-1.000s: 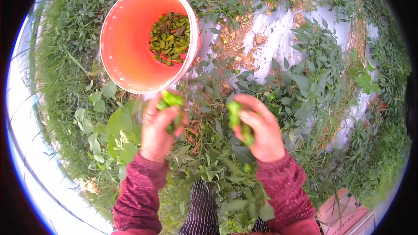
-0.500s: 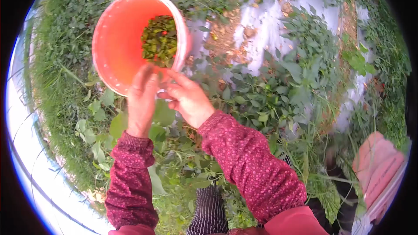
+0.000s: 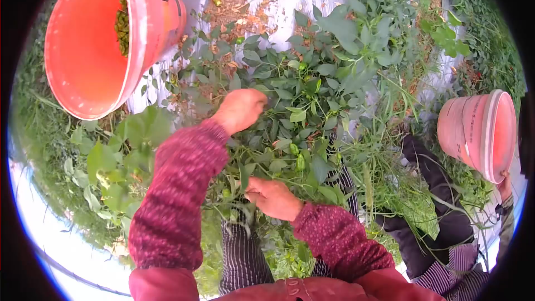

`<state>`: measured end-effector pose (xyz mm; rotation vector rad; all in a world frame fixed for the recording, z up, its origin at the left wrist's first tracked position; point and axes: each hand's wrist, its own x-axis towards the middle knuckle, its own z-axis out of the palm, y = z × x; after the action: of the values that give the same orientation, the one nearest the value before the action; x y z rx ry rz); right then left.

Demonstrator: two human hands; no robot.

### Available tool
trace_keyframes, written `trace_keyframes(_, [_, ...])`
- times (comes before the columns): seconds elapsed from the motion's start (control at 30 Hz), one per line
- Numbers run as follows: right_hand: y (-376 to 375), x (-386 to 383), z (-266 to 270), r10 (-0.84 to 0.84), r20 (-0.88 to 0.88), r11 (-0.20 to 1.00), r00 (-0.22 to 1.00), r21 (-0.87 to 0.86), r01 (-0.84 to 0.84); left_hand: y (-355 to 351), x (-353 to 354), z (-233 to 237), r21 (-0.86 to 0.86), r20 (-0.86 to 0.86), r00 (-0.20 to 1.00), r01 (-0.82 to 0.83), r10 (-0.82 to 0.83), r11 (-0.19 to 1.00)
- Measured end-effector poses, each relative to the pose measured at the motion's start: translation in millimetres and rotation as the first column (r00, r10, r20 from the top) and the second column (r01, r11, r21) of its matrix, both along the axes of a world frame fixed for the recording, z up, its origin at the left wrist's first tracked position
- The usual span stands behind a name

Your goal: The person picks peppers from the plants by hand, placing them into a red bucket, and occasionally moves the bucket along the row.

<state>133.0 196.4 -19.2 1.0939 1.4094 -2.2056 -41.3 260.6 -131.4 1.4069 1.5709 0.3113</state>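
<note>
My left hand is held over the pepper plants, its fingers curled in and partly turned away. Whatever it holds, if anything, is hidden. Lower down, my right hand has its fingers pinched together among leaves at the near side of the plants; what lies between them cannot be made out. Green peppers hang just above and right of that hand. At upper left stands a red bucket, tilted in view, with picked green peppers at its bottom.
Another person in dark trousers crouches at right, a hand at the rim of a second red bucket. Whitish plastic sheeting covers ground between rows. Tall grass and broad leaves stand at left.
Both hands have left the bucket's near rim and come down to the plants, the left now above the right. The bucket appears farther up and left; the other person's bucket has shifted up into fuller view.
</note>
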Motion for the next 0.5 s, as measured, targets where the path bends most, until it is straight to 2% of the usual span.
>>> trace_keyframes(0.03, [-0.2,2.2,-3.2,0.005,0.005,1.000,1.000,-0.030,-0.005,-3.7,10.1,-21.6,-0.132,-0.085,0.967,0.226,-0.238,0.965])
trace_keyframes(0.07, [-4.6,4.2,-10.4,0.003,-0.021,0.999,1.000,-0.047,-0.004,-9.4,17.0,-37.7,-0.279,-0.132,0.872,0.424,-0.472,0.862])
trace_keyframes(0.1, [-7.6,3.7,-13.1,0.003,-0.023,0.998,1.000,-0.059,-0.004,-21.8,19.1,-48.2,-0.291,-0.127,0.872,0.423,-0.473,0.858])
trace_keyframes(0.17, [-9.9,0.7,-12.8,0.062,-0.021,0.988,0.998,0.140,-0.059,-54.0,14.3,-54.5,-0.441,-0.245,0.749,0.480,-0.616,0.759])
trace_keyframes(0.2, [-10.6,1.3,-13.2,0.093,-0.032,0.987,0.995,0.138,-0.088,-69.0,10.4,-54.5,-0.388,-0.330,0.708,0.501,-0.624,0.774])
trace_keyframes(0.23, [-8.3,1.6,-13.3,0.090,-0.040,0.988,0.995,0.131,-0.084,-73.0,8.6,-49.1,-0.398,-0.330,0.704,0.500,-0.629,0.769])
trace_keyframes(0.3, [-2.9,3.1,-10.8,0.224,-0.060,0.972,0.973,0.086,-0.219,-78.3,8.8,-38.4,-0.515,-0.359,0.717,0.382,-0.597,0.768])
trace_keyframes(0.33, [-8.0,5.8,-12.3,0.214,-0.086,0.971,0.973,0.124,-0.202,-81.3,11.7,-35.0,-0.567,-0.341,0.783,0.271,-0.521,0.778])
trace_keyframes(0.37, [-4.6,6.4,-11.2,0.218,-0.091,0.970,0.972,0.127,-0.205,-87.9,14.7,-33.2,-0.567,-0.346,0.783,0.265,-0.517,0.780])
trace_keyframes(0.43, [1.1,2.9,-6.2,0.338,-0.101,0.937,0.936,0.130,-0.324,-101.5,16.8,-31.9,-0.356,-0.504,0.759,0.252,-0.412,0.900])
trace_keyframes(0.5, [0.2,2.7,-8.6,0.340,-0.107,0.936,0.934,0.131,-0.326,-100.8,15.8,-38.2,-0.349,-0.488,0.788,0.218,-0.375,0.911])
